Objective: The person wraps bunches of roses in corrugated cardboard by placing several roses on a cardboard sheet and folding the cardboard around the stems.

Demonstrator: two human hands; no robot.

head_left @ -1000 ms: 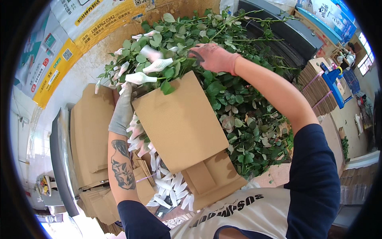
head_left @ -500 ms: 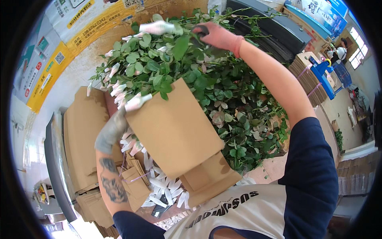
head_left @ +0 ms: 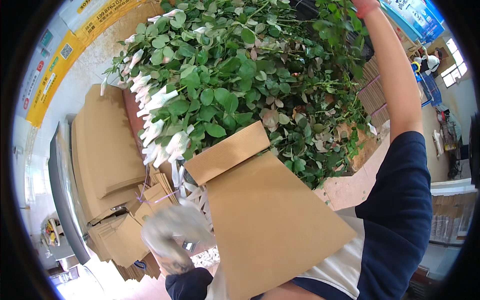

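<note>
My left hand [head_left: 175,225], in a grey glove, is smeared by motion beside the cardboard sheet [head_left: 275,225]; its fingers cannot be made out. The sheet slopes toward my body, a folded flap [head_left: 227,152] at its far end. At the upper right, my right hand [head_left: 366,7], in a pinkish-red glove, is mostly cut off by the picture's edge, hiding its fingers. Leafy stems [head_left: 340,32] rise close beside it; whether it holds them is unclear. Several rose buds in white netting sleeves [head_left: 161,99] line the left side of a large heap of leafy rose stems [head_left: 240,75].
Flat cardboard pieces [head_left: 107,145] are stacked at the left, with smaller tied pieces [head_left: 155,192] nearer me. White sleeves [head_left: 204,257] lie scattered below my left hand. Another cardboard stack [head_left: 372,90] stands at the right, and a person [head_left: 429,62] is farther back.
My right hand has swung up and right to the picture's edge. My left hand has left the cardboard's far corner and come down toward me. The cardboard has shifted nearer my body, its flap now showing.
</note>
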